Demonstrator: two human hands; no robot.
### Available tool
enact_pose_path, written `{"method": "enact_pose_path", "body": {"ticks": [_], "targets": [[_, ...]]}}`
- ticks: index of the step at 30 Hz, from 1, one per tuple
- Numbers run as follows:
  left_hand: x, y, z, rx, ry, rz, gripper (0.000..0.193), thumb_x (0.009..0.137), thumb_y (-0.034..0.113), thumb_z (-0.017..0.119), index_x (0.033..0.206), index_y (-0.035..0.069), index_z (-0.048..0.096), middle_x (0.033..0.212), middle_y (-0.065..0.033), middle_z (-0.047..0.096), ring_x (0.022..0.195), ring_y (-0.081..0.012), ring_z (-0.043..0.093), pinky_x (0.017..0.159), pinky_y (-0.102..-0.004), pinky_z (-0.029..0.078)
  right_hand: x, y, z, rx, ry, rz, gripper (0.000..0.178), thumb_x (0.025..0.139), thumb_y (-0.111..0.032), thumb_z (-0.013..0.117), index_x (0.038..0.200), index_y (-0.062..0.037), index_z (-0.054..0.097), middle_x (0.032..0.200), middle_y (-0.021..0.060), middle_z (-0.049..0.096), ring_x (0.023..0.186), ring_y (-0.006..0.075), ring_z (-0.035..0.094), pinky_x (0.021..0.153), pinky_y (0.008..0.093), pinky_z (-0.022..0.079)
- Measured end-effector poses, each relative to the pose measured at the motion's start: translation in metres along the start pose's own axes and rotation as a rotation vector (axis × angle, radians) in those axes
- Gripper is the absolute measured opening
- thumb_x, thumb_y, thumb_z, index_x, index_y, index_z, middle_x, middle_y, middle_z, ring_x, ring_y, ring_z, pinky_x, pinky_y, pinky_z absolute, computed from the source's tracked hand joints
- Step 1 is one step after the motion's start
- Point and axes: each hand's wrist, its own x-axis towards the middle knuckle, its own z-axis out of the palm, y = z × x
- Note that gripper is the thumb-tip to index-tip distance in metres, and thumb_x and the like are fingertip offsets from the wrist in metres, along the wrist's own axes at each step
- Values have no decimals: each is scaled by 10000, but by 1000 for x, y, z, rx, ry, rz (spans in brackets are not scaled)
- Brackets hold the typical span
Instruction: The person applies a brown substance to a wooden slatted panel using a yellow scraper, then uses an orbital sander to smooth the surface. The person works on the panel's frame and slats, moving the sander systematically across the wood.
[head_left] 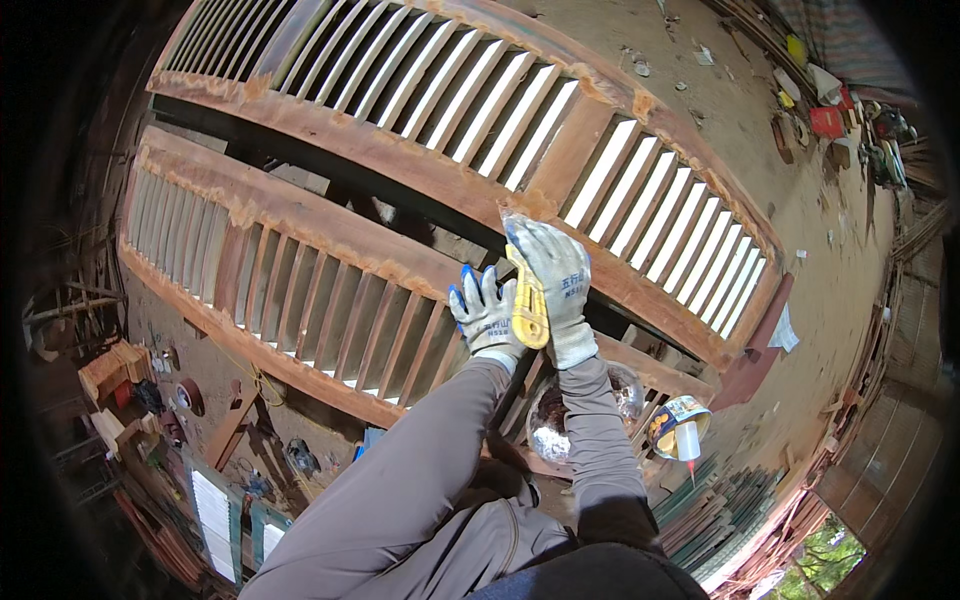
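Note:
My right hand (pixel 556 272), in a white and blue work glove, is closed round the yellow handle of a putty knife (pixel 530 305). The knife's tip end meets the rail of the far louvered wooden panel (pixel 420 143), beside a tan patch of filler at a joint; the fingers partly hide the blade. My left hand (pixel 491 312), gloved the same way, has its fingers spread over the inner rail of the near louvered panel (pixel 330 238). Nothing shows in its grasp. Similar filler patches mark other joints on both reddish-brown panels.
A dark gap runs between the panels. Close to my right forearm are a shiny round metal bowl (pixel 550 428) and a tub (pixel 680 420) with a red-tipped squeeze bottle (pixel 688 442). Wood scraps (pixel 112 372) and a tape roll (pixel 188 396) lie at left. Stacked timber strips (pixel 715 510) lie lower right.

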Motion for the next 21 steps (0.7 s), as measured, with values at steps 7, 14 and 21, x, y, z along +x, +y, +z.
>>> {"method": "enact_pose_path", "body": {"ticks": [7,14,21], "targets": [[6,11,-32,-156,-23,-53,424,901,471,615,1244,227,667,1540,-123,453,1543,-479,201,1230,-692,73,-3,48,-8,-109,4,-4,402,880,-303,721,1269,-200,723,1318,25,694,1251,243,638,1071,441,474],[8,15,-35,-168,87,-46,322,929,421,612,1165,213,685,1488,-144,496,1503,-496,263,1199,-693,142,84,194,-57,-305,240,-121,361,897,-254,749,1254,-195,747,1239,40,735,1120,251,693,969,453,548],[6,14,-37,-147,57,-43,340,936,424,608,1190,213,691,1500,-148,489,1504,-500,254,1204,-696,132,142,258,-68,-425,69,-54,371,913,-218,650,1276,-169,715,1267,61,728,1169,259,684,1041,427,520]]}}
